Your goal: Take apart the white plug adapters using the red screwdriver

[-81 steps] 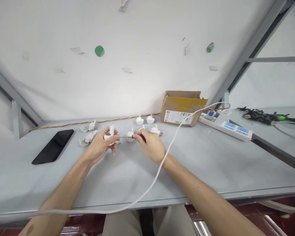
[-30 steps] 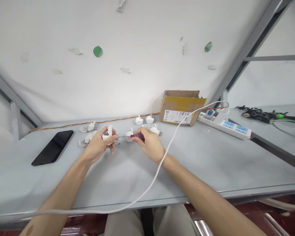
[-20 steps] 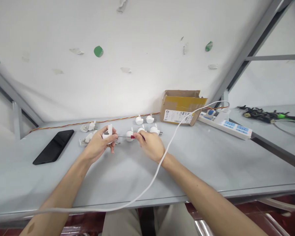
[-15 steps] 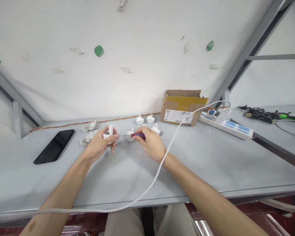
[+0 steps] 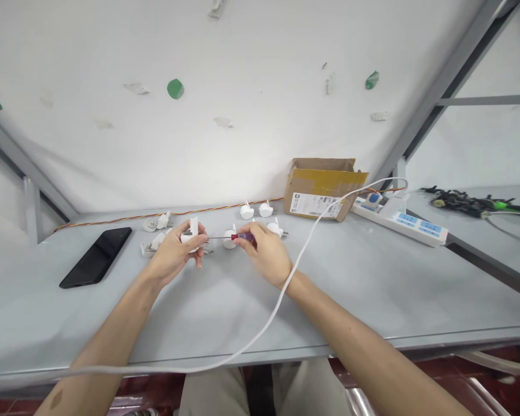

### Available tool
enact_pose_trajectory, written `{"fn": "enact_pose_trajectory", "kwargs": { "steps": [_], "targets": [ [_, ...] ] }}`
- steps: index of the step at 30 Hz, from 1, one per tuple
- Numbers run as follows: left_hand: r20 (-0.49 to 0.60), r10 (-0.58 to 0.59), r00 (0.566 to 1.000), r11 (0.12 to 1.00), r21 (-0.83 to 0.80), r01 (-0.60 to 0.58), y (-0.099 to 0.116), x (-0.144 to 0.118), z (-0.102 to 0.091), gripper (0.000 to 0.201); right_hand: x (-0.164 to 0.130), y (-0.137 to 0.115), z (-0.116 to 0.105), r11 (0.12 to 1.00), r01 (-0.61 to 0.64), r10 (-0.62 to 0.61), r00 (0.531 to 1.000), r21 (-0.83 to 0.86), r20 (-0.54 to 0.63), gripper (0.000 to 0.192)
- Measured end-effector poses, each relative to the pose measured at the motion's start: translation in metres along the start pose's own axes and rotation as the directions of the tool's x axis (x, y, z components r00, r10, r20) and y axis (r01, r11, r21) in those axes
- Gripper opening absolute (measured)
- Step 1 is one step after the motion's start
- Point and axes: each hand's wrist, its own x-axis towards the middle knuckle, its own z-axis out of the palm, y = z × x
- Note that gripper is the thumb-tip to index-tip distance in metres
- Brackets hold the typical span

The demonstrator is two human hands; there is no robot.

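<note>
My left hand [image 5: 176, 252] is closed around a white plug [image 5: 193, 232], whose raised white part points up from the fingers. In my right hand [image 5: 268, 253] is a screwdriver [image 5: 241, 236] with a dark red and purple handle. Its thin metal shaft lies level and reaches left to the plug; the tip is hidden by my left fingers. Behind the shaft stands another white plug [image 5: 229, 238], and one more plug [image 5: 275, 229] shows just beyond my right hand. Two white plugs [image 5: 247, 211] [image 5: 266, 209] stand farther back. White plug pieces [image 5: 157, 222] lie beyond my left hand.
A black phone [image 5: 96, 257] lies on the grey table [image 5: 190, 323] at left. An open cardboard box [image 5: 323, 188] and a white power strip [image 5: 401, 221] stand at right. A white cable [image 5: 281, 297] crosses over my right wrist and left forearm. Twisted wires [image 5: 112, 222] run along the wall.
Both hands keep almost the same place and grip. The plug in my left hand appears shifted very slightly; the screwdriver still reaches to it.
</note>
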Motion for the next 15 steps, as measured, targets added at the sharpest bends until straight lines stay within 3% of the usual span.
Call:
{"fn": "enact_pose_trajectory", "kwargs": {
  "steps": [7, 15],
  "targets": [
    [-0.046, -0.028, 0.999, 0.989, -0.148, 0.021, -0.0027, 0.0035, -0.0066, 0.026, -0.0021, 0.0039, 0.0022, 0.998, 0.036, -0.031, 0.994, 0.044, -0.104, 0.010],
    [-0.064, -0.022, 0.998, 0.968, -0.251, 0.005, 0.0023, 0.0034, -0.0069, 0.022, -0.0021, 0.0025, 0.0002, 0.999, 0.025, -0.020, 0.993, 0.041, -0.120, 0.010]
  ]
}}
